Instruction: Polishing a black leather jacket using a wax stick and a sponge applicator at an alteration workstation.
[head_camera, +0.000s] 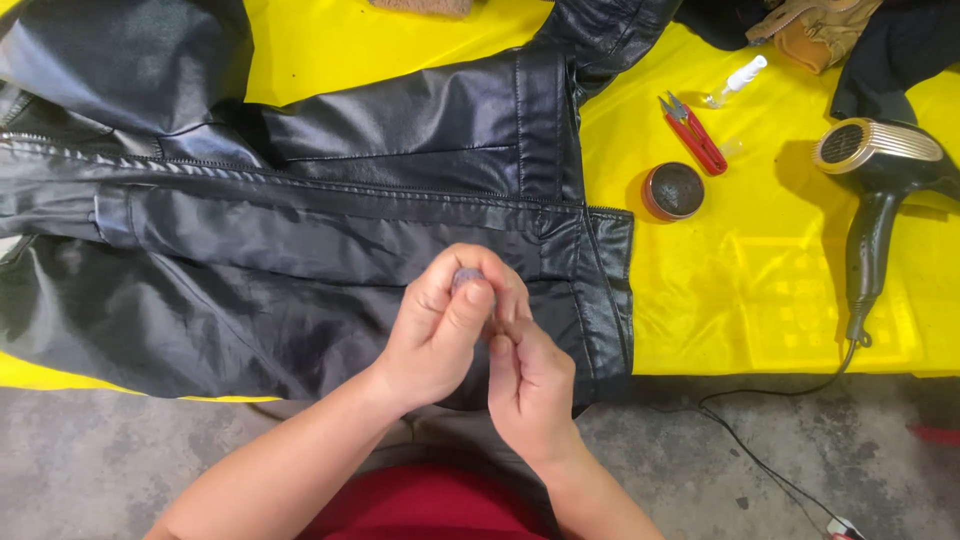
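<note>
**Black leather jacket on yellow table, both hands busy with a small grey item**

Head view:
- Black leather jacket (330, 200) lies spread flat on the yellow table cover (760, 290), lining side partly up, hem end hanging over the near table edge
- Left hand (440, 325) over the jacket's hem end, fingers curled together, thumb and forefinger pinched on a small grey round object (466, 277); too small to say what it is
- Right hand (528, 385) touching the left, just nearer the body than the jacket hem, fingertips closed against the left hand's underside; can't tell if it grips anything of its own
- Right of the jacket: round tin (673, 190) of dark paste, lid off; beyond it red thread snips (694, 133) and a small clear spray bottle (735, 82)
- Far right of the jacket: hair dryer (880, 190) lying on its side, cord running off the table to the floor

Progress, judged: tools laid out, tin open, so prep looks done. Hands are working the small item, not the leather; no visible treated patch on the jacket, so work on the jacket itself looks mostly ahead
</note>
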